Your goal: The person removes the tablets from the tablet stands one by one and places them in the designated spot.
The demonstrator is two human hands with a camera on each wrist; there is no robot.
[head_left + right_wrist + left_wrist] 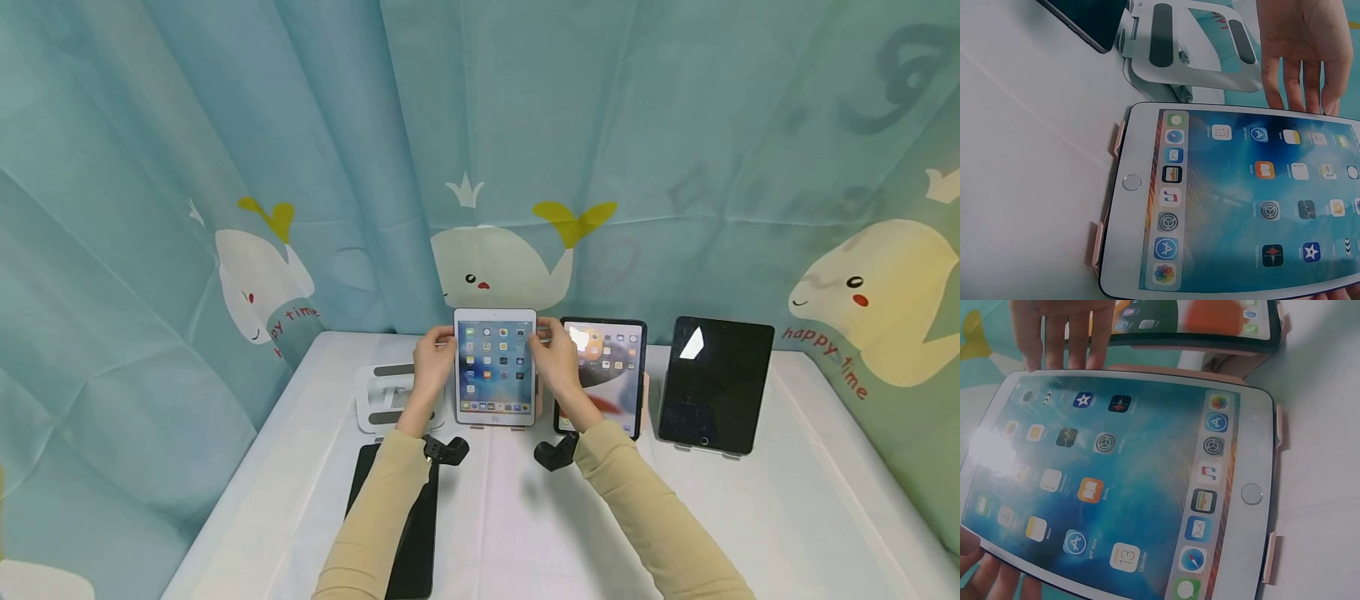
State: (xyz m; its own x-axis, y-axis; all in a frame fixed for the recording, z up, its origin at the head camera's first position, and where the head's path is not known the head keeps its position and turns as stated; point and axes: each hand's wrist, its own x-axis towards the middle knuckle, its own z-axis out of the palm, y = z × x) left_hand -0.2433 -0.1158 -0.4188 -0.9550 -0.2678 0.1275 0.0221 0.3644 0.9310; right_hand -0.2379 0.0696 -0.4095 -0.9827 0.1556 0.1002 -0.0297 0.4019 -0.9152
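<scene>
A white-framed tablet point(496, 367) with its home screen lit leans upright on a pink stand, whose lips point(1269, 556) show at its bottom edge. My left hand point(434, 360) holds the tablet's left side near the top, thumb at the front edge and fingers reaching behind. On the opposite side my right hand point(557, 360) grips the upper right edge, its thumb over the frame. Seen from the right wrist, the left hand's fingers point(1311, 81) are fairly straight, their tips hidden behind the tablet.
An unoccupied white stand point(382, 371) with dark pads is left of the tablet. A dark flat tablet point(420, 533) lies in front of it, partly under the left sleeve. To the right, a lit tablet point(611, 379) and a black-screened tablet point(716, 387) lean on stands. A curtain point(495, 100) hangs behind.
</scene>
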